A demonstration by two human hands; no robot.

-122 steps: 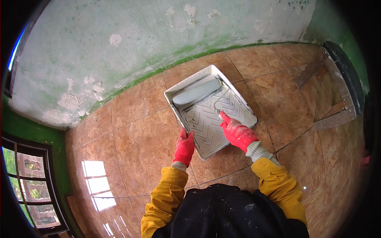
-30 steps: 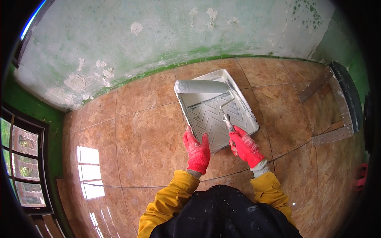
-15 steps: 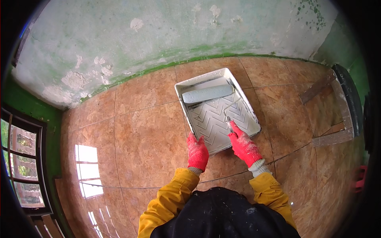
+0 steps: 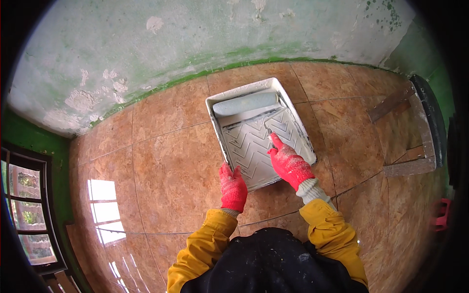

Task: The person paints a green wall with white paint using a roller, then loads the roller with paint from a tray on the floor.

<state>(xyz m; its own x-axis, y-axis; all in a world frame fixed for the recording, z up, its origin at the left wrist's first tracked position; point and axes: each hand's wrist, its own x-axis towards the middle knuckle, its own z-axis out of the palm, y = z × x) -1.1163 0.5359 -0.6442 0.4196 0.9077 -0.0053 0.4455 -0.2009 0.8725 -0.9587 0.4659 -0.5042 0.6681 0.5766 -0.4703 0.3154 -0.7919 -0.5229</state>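
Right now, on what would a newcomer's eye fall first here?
Probably the red gloves, near the centre: the left hand at the left rim of the paint tray, the right hand holding the handle of the roller across the tray's far end. Beyond, rough patches mark the faded green wall.

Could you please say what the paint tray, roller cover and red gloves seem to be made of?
Paint tray: probably paint-smeared plastic, given its rounded corners and moulded zigzags.
Roller cover: perhaps fabric, from its matte surface; paint may mask texture.
Red gloves: likely matte knitted textile, given the ribbed cuffs.
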